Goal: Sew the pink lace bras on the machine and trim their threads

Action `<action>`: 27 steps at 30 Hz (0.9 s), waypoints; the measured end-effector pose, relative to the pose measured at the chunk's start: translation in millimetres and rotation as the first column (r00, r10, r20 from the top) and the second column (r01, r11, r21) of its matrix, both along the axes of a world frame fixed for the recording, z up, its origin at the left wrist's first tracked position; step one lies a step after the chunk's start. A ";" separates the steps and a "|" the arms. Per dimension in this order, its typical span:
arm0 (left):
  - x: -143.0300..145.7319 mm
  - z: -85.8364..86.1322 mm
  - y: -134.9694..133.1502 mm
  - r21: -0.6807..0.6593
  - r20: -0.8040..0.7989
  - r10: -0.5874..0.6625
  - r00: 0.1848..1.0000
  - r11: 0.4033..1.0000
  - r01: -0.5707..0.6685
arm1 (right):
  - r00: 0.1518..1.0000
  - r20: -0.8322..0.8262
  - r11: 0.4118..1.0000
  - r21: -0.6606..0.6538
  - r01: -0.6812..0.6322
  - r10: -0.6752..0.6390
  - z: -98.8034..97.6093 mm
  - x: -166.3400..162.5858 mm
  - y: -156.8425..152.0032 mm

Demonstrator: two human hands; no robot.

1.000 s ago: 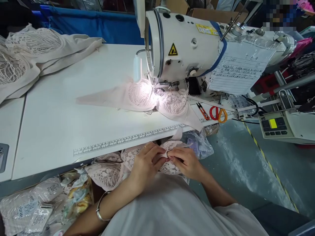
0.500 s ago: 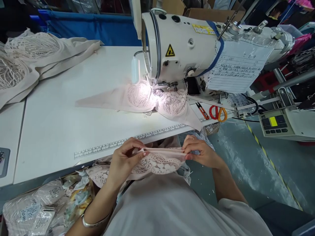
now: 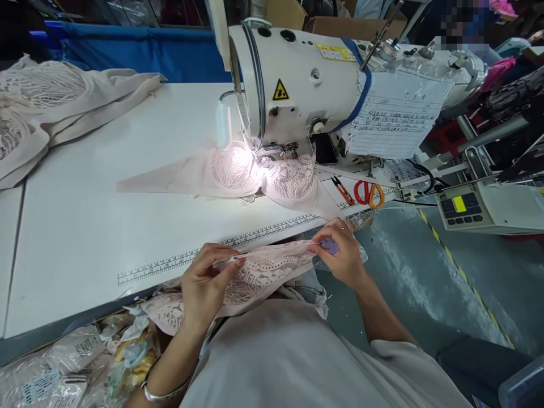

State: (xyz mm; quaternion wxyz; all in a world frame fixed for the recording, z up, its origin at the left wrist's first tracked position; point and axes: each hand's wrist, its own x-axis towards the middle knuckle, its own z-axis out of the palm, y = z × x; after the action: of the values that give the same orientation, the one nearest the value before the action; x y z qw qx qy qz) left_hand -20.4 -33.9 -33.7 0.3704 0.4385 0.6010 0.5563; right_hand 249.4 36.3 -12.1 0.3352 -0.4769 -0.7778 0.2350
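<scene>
Stretched between both hands over my lap is a pale pink lace bra (image 3: pixel 272 265), its top edge pulled nearly straight. My left hand (image 3: pixel 208 277) pinches that edge at one end between thumb and fingers. At the other end my right hand (image 3: pixel 338 249) pinches the fabric; a small lilac piece shows by its fingers. A second lace bra (image 3: pixel 293 181) lies on the white table under the lit needle area of the sewing machine (image 3: pixel 297 85), with one wing spread to the left.
Thread snips (image 3: pixel 342 190) and red-and-orange-handled scissors (image 3: pixel 369 194) lie right of the machine. A pile of beige bras (image 3: pixel 80 105) sits at the back left. Bagged packets (image 3: pixel 63 362) fill a box below left. A control box (image 3: pixel 484 207) stands at right.
My right hand has moved up and slightly left, tilting the bra's edge upward to the right. More of its lace lies open. The camera view has shifted slightly.
</scene>
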 end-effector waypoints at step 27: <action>37.8 24.8 28.4 0.149 -0.005 -0.641 0.768 0.759 0.634 | 0.881 -0.317 0.821 -0.348 -0.452 0.351 23.6 -15.1 6.4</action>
State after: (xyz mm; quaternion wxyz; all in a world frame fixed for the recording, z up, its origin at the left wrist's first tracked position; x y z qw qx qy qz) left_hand 17.4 -5.5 -8.9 0.5192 0.6287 0.3663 0.4484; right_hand 234.3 42.8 11.5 0.2606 -0.3290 -0.7477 0.5145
